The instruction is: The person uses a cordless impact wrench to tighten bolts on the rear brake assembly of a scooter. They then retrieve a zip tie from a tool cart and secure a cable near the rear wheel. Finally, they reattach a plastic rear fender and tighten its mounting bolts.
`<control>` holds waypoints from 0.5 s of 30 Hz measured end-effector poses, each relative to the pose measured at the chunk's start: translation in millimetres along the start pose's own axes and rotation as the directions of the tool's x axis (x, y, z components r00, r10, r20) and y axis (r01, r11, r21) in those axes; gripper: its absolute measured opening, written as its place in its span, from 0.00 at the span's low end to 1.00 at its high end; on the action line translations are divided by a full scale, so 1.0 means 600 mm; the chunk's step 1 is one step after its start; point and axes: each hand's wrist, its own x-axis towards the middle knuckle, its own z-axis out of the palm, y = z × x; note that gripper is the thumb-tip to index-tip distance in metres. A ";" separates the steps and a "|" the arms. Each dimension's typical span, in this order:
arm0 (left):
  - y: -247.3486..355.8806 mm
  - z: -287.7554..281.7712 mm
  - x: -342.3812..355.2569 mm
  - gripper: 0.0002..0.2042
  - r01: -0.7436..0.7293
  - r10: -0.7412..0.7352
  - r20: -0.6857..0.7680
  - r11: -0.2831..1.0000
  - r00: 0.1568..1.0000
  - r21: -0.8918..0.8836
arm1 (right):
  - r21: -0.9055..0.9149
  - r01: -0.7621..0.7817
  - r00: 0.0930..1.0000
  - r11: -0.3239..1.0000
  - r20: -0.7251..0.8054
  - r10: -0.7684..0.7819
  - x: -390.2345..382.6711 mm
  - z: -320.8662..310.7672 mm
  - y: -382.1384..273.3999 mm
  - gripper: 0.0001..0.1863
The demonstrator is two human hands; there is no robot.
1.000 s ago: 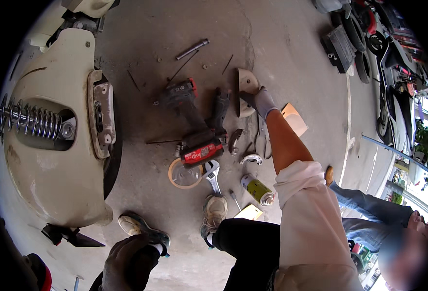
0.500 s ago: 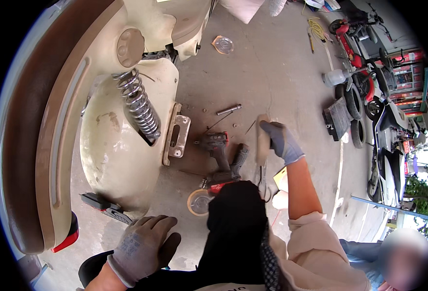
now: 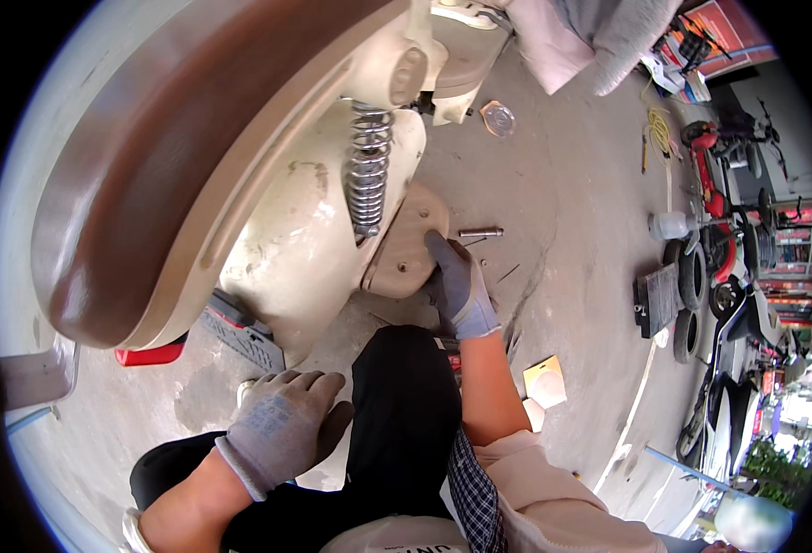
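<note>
My right hand (image 3: 462, 288), in a grey glove, grips the outer edge of an oblong beige plastic cover (image 3: 412, 241) with screw holes. The cover lies against the side of the cream scooter body (image 3: 295, 230), over the place of the metal bracket, which it hides. Whether it touches the bracket I cannot tell. A chrome coil spring (image 3: 369, 170) stands just beyond the cover. Near my left knee, my gloved left hand (image 3: 281, 426) hovers with fingers loosely stretched, thumb apart and nothing in it.
The brown scooter seat (image 3: 139, 194) fills the left side. On the ground are a socket extension (image 3: 481, 232), a thin rod (image 3: 509, 272) and a yellow-and-white packet (image 3: 545, 382). My knee mostly hides the power drills. Old tyres (image 3: 690, 276) and parked scooters (image 3: 728, 369) line the right.
My right hand has carried the beige cover from the ground on the right to the scooter's side. The view has shifted closer to the seat. My left hand has barely moved.
</note>
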 end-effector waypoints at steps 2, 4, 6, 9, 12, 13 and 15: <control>0.001 0.001 0.003 0.13 -0.039 0.038 0.041 0.999 0.998 0.015 | -0.001 0.028 0.999 1.000 -0.023 -0.028 -0.016 0.021 -0.004 0.25; 0.006 -0.004 0.006 0.13 -0.029 0.025 0.097 0.999 0.995 0.036 | 0.096 0.052 0.996 0.994 -0.071 -0.045 -0.026 0.040 -0.003 0.25; 0.005 -0.008 0.006 0.12 -0.043 0.037 0.116 0.998 0.993 0.049 | 0.216 0.088 0.996 0.972 -0.050 -0.079 -0.021 0.045 0.001 0.25; -0.001 -0.006 0.006 0.11 -0.099 0.093 0.086 0.993 0.992 0.066 | 0.081 0.073 0.997 0.994 -0.032 -0.070 -0.009 0.035 0.007 0.25; -0.002 -0.006 0.012 0.10 -0.116 0.109 0.094 0.991 0.990 0.073 | -0.159 0.004 0.995 0.987 -0.096 -0.019 -0.003 0.015 0.011 0.29; -0.002 -0.008 0.011 0.10 -0.108 0.100 0.104 0.991 0.990 0.077 | -0.212 -0.012 0.996 0.977 -0.090 -0.008 -0.003 0.012 0.011 0.29; -0.004 -0.008 0.006 0.10 -0.143 0.139 0.056 0.987 0.989 0.067 | -0.316 -0.040 0.997 0.948 -0.080 0.016 -0.004 0.006 0.009 0.30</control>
